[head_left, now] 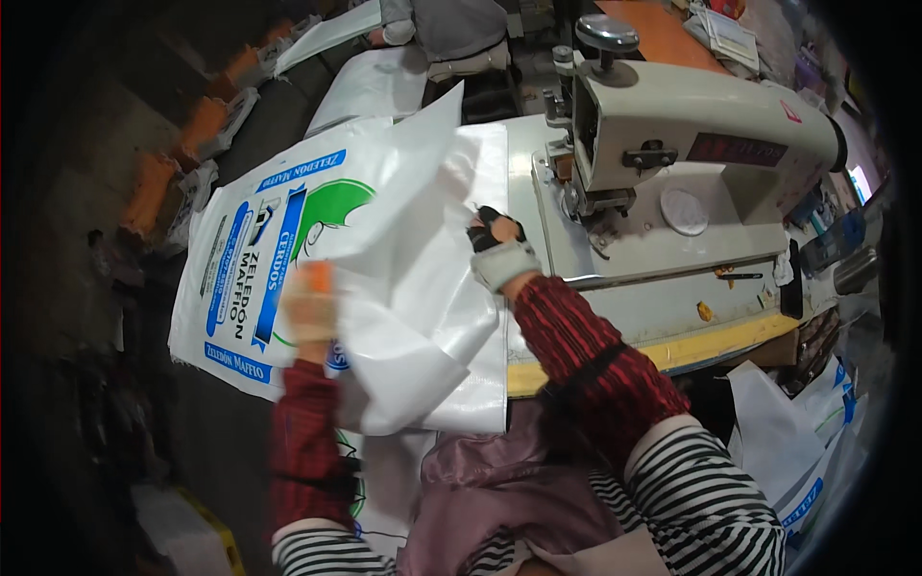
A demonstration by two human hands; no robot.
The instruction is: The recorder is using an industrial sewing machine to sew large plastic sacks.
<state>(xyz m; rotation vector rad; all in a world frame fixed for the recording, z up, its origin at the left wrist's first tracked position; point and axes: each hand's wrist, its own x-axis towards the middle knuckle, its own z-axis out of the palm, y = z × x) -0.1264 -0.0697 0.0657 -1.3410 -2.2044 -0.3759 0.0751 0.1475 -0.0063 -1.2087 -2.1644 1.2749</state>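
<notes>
A white woven sack (221, 278) with blue, green and black print lies across the table's left part, with a loose white flap (413, 192) raised and creased over it. My left hand (309, 312), in a pale glove with orange on it, is over the printed side beside the flap. Motion smears its fingers, so its grip does not show. Near the right edge of the white material is my right hand (501, 245), in a grey-white glove with dark finger parts. Its fingers are curled closed; what is between them is hidden.
A cream industrial sewing machine (672, 125) stands to the right on a worktable (653, 317) with a yellow front edge. A white disc (685, 211) lies on its bed. More printed sacks (797, 422) hang at lower right. Another person (451, 29) sits at the far side.
</notes>
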